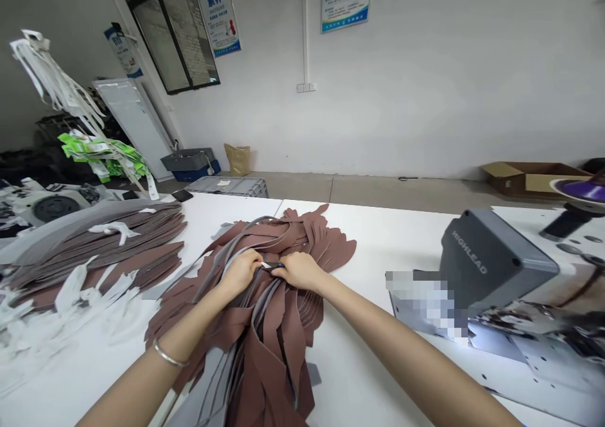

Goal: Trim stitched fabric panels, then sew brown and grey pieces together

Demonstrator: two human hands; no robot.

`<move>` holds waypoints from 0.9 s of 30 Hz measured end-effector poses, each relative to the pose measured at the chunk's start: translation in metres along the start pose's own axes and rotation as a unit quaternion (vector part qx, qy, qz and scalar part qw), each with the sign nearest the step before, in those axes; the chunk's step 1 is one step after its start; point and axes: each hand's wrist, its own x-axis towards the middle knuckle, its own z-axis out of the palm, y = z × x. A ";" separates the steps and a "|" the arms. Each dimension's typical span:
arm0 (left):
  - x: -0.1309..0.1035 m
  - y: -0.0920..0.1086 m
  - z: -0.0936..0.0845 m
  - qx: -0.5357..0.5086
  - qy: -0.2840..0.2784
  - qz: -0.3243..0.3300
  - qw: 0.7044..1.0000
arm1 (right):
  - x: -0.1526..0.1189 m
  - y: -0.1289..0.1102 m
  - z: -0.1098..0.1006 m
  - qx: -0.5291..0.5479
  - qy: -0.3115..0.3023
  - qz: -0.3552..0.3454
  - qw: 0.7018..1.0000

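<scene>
A large heap of brown fabric pieces with grey edges (278, 326) lies loosely bunched on the white table in front of me. Over its middle, my left hand (242, 272) is closed, pinching a small white strip (266, 265) at the fingertips. Close beside it, my right hand (300, 270) is closed around a small dark, thin tool with a blue part (276, 265), perhaps snips; most of it is hidden by the fingers. The tool's tip meets the white strip between my two hands. Both hands rest against the fabric.
A sewing machine with a grey head (491, 257) stands at right. Stacked brown and grey fabric pieces (142, 244) and white scraps (99, 307) lie at left, below hanging white and green tags (101, 152). Behind the table are a grey crate (227, 186) and a cardboard box (529, 178).
</scene>
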 end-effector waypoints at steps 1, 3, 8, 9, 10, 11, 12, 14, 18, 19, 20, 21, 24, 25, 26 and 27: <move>-0.001 0.001 0.000 0.005 -0.002 0.002 1.000 | 0.001 -0.001 0.000 -0.001 0.002 -0.003 1.000; -0.002 0.003 -0.002 0.014 -0.008 0.007 1.000 | 0.003 -0.003 0.001 -0.004 0.010 -0.009 1.000; -0.005 0.008 -0.003 0.033 -0.014 0.003 0.999 | 0.006 -0.006 0.002 0.002 0.024 -0.014 1.000; -0.006 0.008 -0.002 0.035 -0.012 0.000 0.999 | 0.005 -0.006 0.003 0.005 0.027 -0.011 1.000; -0.006 0.008 -0.002 0.035 -0.009 -0.003 0.999 | 0.004 -0.007 0.004 0.009 0.030 -0.007 0.999; -0.006 0.008 -0.001 0.034 -0.004 -0.007 0.999 | 0.003 -0.006 0.004 0.013 0.034 -0.003 0.999; -0.006 0.008 0.000 0.032 0.002 -0.010 0.999 | 0.002 -0.006 0.005 0.019 0.038 0.002 0.999; -0.006 0.009 0.000 0.026 0.016 -0.018 0.999 | -0.003 -0.003 0.006 0.032 0.045 0.011 0.998; -0.007 0.013 -0.009 0.012 0.053 -0.041 0.998 | -0.021 0.005 0.004 0.078 0.065 0.016 0.995; -0.006 0.015 -0.014 0.009 0.068 -0.049 0.996 | -0.028 0.008 0.004 0.093 0.072 0.014 0.993; -0.005 0.016 -0.019 0.006 0.085 -0.059 0.995 | -0.034 0.011 0.003 0.105 0.078 0.012 0.991; -0.003 0.018 -0.026 0.003 0.102 -0.069 0.992 | -0.041 0.013 0.003 0.114 0.084 0.011 0.990; 0.006 0.023 -0.044 -0.006 0.134 -0.086 0.987 | -0.060 0.019 0.004 0.149 0.110 0.010 0.983; 0.009 0.025 -0.047 -0.009 0.131 -0.088 0.987 | -0.064 0.020 0.005 0.160 0.122 0.013 0.980; 0.011 0.028 -0.049 -0.011 0.123 -0.090 0.988 | -0.068 0.020 0.005 0.166 0.131 0.016 0.977; 0.013 0.030 -0.050 -0.014 0.111 -0.092 0.989 | -0.071 0.020 0.005 0.169 0.138 0.019 0.976</move>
